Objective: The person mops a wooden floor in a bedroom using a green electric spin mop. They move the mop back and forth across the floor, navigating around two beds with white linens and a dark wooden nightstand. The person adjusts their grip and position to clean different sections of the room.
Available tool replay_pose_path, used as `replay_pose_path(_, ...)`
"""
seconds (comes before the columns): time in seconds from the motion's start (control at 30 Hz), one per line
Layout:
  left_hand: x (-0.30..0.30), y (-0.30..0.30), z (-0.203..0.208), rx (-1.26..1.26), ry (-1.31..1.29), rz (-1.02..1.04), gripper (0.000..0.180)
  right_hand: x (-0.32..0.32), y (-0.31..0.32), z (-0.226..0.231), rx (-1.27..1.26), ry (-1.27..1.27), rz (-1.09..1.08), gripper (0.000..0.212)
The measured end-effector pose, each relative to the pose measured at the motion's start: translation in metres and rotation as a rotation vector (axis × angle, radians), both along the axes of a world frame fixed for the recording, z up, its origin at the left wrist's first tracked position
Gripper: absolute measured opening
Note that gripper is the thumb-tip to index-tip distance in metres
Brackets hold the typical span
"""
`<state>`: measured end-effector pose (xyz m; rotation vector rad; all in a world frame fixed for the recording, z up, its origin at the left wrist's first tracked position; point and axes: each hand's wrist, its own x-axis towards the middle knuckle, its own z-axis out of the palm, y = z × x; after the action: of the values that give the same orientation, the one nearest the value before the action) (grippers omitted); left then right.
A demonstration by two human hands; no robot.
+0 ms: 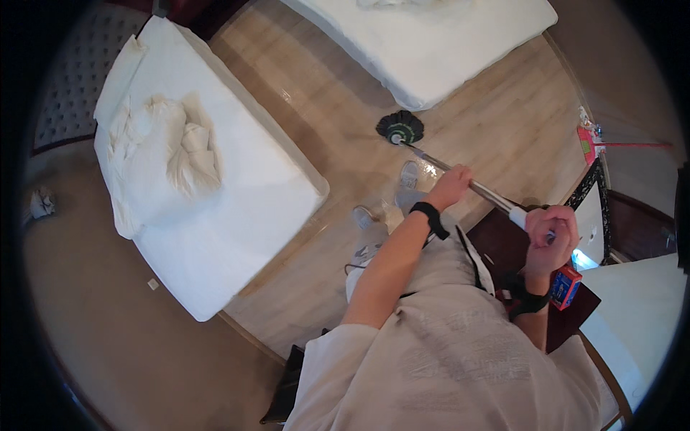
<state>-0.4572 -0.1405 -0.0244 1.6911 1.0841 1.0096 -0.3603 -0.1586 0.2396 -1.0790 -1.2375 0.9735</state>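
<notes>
Both my hands grip the pole of a mop. Its silvery handle point(492, 195) slants down and away to a round dark head point(410, 123) with a green ring, which rests on the wooden floor point(327, 93). My left hand point(451, 185) is wrapped round the middle of the pole. Higher up, at the white upper end, my right hand point(552, 231) is closed round the grip. Dark bands circle both wrists. My feet in grey shoes point(408, 174) stand a short way behind the mop head.
A white-covered bed point(266, 215) with heaped bedding point(162, 144) stands at left. Another white bed point(445, 50) is at the far side. On my right are a dark red table point(496, 241) and a blue-and-red box point(566, 287). A pink dustpan-like thing point(586, 144) lies by the right wall.
</notes>
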Motion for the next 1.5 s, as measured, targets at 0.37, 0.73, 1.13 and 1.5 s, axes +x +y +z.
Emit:
replay_pose_path(0.37, -0.093, -0.148, -0.034, -0.099, 0.146, 0.216, 0.016, -0.065, -0.1, -0.025, -0.169, 0.204, 0.102, 0.024)
replay_pose_path(0.73, -0.097, -0.194, -0.028, -0.832, -0.319, 0.108, 0.027, -0.025, -0.158, -0.025, -0.311, 0.12, 0.269, 0.023)
replay_pose_path(1.13, 0.127, -0.196, 0.005, -1.018, -0.478, 0.125, 0.02, 0.16, -0.243, 0.0, -0.087, -0.097, 0.045, 0.02)
replay_pose_path(1.5, 0.289, -0.298, -0.004, -0.828, -0.135, -0.63, 0.028, 0.233, -0.348, 0.041, -0.346, -0.205, -0.98, 0.02)
